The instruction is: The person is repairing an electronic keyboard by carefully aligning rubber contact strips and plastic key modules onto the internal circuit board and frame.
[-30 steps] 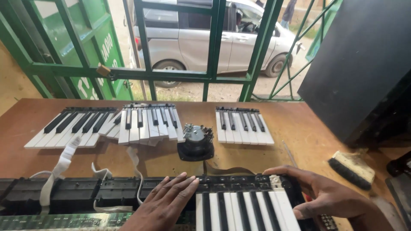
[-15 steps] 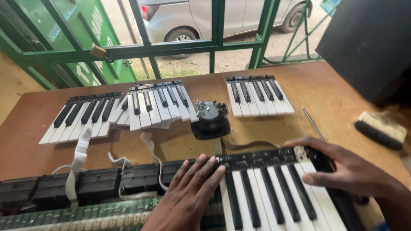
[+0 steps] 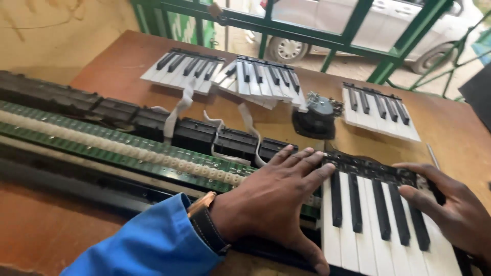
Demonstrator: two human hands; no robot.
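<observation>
A block of black and white keys (image 3: 368, 230) is held at the right end of an opened keyboard frame (image 3: 204, 135), which lies across the near side of the worktop (image 3: 450, 133). The left hand (image 3: 276, 197) is spread flat, palm down. Its fingers are laid across the rear edge of the block and onto the frame, and its thumb is set at the block's front left corner. The right hand (image 3: 455, 214) is curved over the right end of the block with fingertips on the black keys. Whether that end is clasped cannot be told, since part of the hand is cut off by the picture edge.

The step in hand is judged to be the seating of this block on the frame. The next move would call for even downward pressure from both hands, with the rear edge kept square to the frame.

To the left, a green circuit board (image 3: 128, 153) with a pale strip of contacts is left uncovered. White ribbon cables (image 3: 179, 105) are looped over the frame just beside the left fingers and could be caught under the block. Further back, 3 loose key sections are laid well apart from the hands: 1 at the left (image 3: 184, 69), 1 in the middle (image 3: 263, 82) and 1 at the right (image 3: 381, 110). A small black round part (image 3: 317, 115) is set between the last 2, near the block's rear edge. A green metal grille (image 3: 358, 25) is seen behind the worktop.
</observation>
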